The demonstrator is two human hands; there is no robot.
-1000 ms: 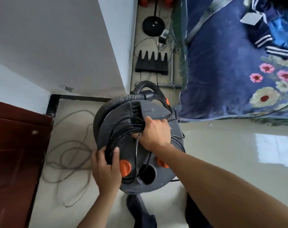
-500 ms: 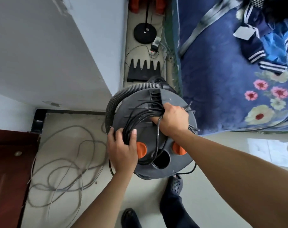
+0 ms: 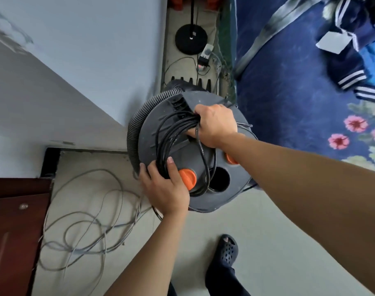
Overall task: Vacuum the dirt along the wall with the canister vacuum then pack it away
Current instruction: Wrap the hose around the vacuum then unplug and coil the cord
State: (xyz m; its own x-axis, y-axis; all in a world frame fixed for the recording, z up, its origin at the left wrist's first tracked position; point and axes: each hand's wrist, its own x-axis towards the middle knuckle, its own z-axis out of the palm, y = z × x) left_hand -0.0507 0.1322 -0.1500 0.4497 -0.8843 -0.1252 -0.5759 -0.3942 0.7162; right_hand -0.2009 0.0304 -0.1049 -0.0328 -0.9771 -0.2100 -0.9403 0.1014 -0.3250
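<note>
Canister vacuum [image 3: 149,144] at wall corner [image 3: 109,99], blue floral bedcover [image 3: 289,103] just beside it; resting on floor [image 3: 268,231] or lifted, cannot tell. Black cord [image 3: 173,133] coiled on grey lid, ribbed hose [image 3: 137,124] curving round left rim. Right hand [image 3: 214,124] clenched round cord bundle at top of lid. Left hand [image 3: 163,189] at near rim, thumb and fingers curled over cord loops, touching orange cap [image 3: 187,178]. Loose grey cable [image 3: 86,210] sprawls on floor at left, near brown door [image 3: 11,231]. Black slipper [image 3: 228,248] nearer, below vacuum.
</note>
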